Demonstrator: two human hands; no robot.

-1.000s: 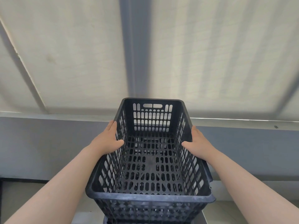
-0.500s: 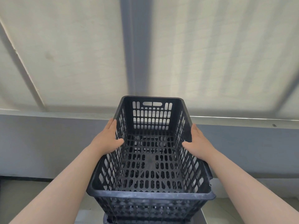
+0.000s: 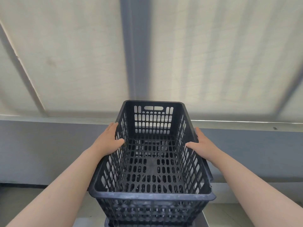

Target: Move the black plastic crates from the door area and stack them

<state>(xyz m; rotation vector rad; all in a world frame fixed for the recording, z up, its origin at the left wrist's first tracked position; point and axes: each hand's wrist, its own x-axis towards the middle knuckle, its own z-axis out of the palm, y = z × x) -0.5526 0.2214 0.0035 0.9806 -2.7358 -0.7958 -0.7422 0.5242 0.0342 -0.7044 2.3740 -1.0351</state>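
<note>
A black plastic crate (image 3: 152, 196) with slotted walls fills the lower middle of the head view, its open top facing me and nothing inside. My left hand (image 3: 109, 141) grips its left long wall, thumb hooked over the rim. My right hand (image 3: 200, 145) grips the right long wall the same way. Under the crate's near edge a dark rim of another crate (image 3: 111, 224) shows; how the two meet is hidden.
A grey low wall (image 3: 41, 149) with a pale ledge (image 3: 246, 122) runs behind the crate. Above it hangs a translucent white panel with a grey post (image 3: 129, 51) in the middle. Light floor tiles (image 3: 229, 213) show at the bottom.
The crate and both hands have risen slightly in view and drawn a little closer; the grip on both side walls is unchanged.
</note>
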